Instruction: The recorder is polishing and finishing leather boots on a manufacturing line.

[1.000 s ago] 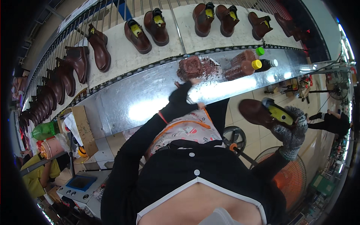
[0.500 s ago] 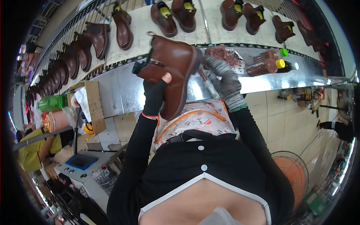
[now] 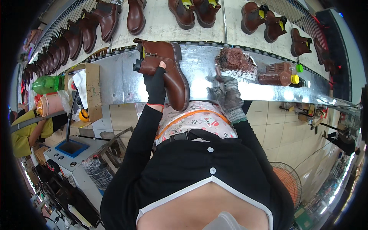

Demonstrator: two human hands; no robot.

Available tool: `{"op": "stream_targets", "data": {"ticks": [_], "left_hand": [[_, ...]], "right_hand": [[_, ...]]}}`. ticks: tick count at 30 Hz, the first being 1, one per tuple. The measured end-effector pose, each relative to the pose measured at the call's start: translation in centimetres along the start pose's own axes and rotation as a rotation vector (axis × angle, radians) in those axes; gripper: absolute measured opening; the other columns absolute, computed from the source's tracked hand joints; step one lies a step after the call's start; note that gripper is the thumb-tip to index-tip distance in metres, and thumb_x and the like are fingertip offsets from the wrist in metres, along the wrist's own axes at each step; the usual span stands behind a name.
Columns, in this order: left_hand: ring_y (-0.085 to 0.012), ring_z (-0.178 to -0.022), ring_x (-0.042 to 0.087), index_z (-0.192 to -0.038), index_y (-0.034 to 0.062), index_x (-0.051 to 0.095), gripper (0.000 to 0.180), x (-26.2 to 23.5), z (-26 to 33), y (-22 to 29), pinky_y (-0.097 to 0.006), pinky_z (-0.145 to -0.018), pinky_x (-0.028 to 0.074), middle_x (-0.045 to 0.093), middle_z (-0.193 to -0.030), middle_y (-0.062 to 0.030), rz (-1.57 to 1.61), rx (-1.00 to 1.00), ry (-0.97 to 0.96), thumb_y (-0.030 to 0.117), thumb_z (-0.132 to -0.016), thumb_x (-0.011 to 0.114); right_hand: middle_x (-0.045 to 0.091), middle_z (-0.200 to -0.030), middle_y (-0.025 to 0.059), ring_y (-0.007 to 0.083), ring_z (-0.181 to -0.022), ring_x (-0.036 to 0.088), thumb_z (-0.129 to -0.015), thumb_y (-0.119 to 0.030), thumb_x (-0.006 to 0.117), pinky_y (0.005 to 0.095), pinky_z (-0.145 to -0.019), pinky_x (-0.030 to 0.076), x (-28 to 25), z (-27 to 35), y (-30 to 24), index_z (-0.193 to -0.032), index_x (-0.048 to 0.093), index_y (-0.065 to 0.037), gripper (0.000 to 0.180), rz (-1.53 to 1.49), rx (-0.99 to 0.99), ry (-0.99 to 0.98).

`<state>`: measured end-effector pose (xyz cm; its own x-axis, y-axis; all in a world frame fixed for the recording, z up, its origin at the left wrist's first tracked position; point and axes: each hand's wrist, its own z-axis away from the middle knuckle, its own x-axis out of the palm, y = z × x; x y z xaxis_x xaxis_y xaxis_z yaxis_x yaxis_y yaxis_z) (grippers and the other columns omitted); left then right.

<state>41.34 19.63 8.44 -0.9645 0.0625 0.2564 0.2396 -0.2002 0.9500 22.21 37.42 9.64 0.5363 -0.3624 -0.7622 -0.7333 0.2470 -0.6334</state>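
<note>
A brown leather ankle boot [image 3: 173, 78] with a side zip hangs toe-down over the near edge of the metal ledge. My left hand [image 3: 155, 87], in a black fingerless glove, is closed round it with the thumb on the leather. To its right, apart from the boot, my right hand [image 3: 230, 99] wears a stained grey knit glove. Its fingers close on a slim brown-stained stick-like tool [image 3: 217, 71], blurred, whose working end I cannot make out. Just beyond that hand lies a crumpled brown-stained cloth or sponge [image 3: 232, 57] on a smeared pale sheet.
Two bottles of brown liquid [image 3: 276, 79] lie on the metal ledge [image 3: 115, 82] at right, beside a dark bottle. Brown boots [image 3: 109, 19] line the conveyor [image 3: 157, 28] beyond. At left stand a cardboard box [image 3: 93, 90], a green bottle [image 3: 48, 84] and a person in yellow-green [image 3: 28, 132].
The boot has turned more upright and moved slightly down, away from my right hand. My right hand has drawn back from the boot toward me. The view has shifted a little.
</note>
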Motion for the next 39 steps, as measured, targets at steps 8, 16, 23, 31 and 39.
{"op": "stream_targets", "data": {"ticks": [8,16,23,31,39], "left_hand": [[-0.0212,-0.100,0.060,-0.126,0.0032,0.049,0.052,-1.2,-0.3,0.6,-0.034,-0.084,0.052,0.059,-0.116,-0.0109,0.123,-0.147,0.024,0.021,-0.084,0.073],[-0.0235,-0.098,0.062,-0.124,0.0048,0.051,0.049,-1.8,-0.8,0.6,-0.036,-0.082,0.054,0.059,-0.114,-0.0112,0.183,-0.234,0.096,0.020,-0.083,0.073],[-0.0223,-0.098,0.062,-0.122,0.0089,0.052,0.045,-1.4,1.3,0.3,-0.036,-0.081,0.054,0.060,-0.113,-0.0083,0.346,-0.383,0.161,0.017,-0.084,0.074],[-0.0212,-0.096,0.062,-0.118,0.0053,0.055,0.045,-2.0,1.7,0.1,-0.034,-0.079,0.054,0.061,-0.109,-0.0082,0.303,-0.392,0.114,0.019,-0.081,0.076],[-0.0219,-0.101,0.060,-0.123,0.0052,0.050,0.046,-1.5,2.4,0.5,-0.035,-0.083,0.054,0.058,-0.112,-0.0092,0.237,-0.341,0.114,0.018,-0.085,0.071]], "right_hand": [[0.056,-0.112,0.0102,0.0102,-0.074,0.058,-0.086,-0.002,0.061,0.0221,-0.058,0.052,-1.0,1.3,-1.4,-0.143,0.035,-0.008,0.063,-0.980,0.542,0.201],[0.059,-0.093,0.0057,0.0030,-0.054,0.050,-0.097,-0.016,0.053,0.0194,-0.044,0.045,-2.4,3.7,-2.2,-0.145,0.029,-0.009,0.054,-0.866,0.608,0.169],[0.064,-0.095,0.0089,0.0063,-0.055,0.059,-0.099,-0.016,0.050,0.0223,-0.044,0.050,-2.0,2.1,-3.2,-0.143,0.029,-0.013,0.049,-1.205,0.707,0.249],[0.061,-0.100,0.0103,0.0068,-0.057,0.055,-0.096,-0.014,0.055,0.0219,-0.044,0.047,-2.3,2.5,-2.4,-0.118,0.044,-0.006,0.026,-1.198,0.745,0.244],[0.061,-0.117,0.0135,0.0188,-0.088,0.065,-0.079,0.000,0.062,0.0276,-0.070,0.055,-3.6,-1.7,-4.8,-0.137,0.045,-0.003,0.060,-0.752,0.330,-0.396]]}}
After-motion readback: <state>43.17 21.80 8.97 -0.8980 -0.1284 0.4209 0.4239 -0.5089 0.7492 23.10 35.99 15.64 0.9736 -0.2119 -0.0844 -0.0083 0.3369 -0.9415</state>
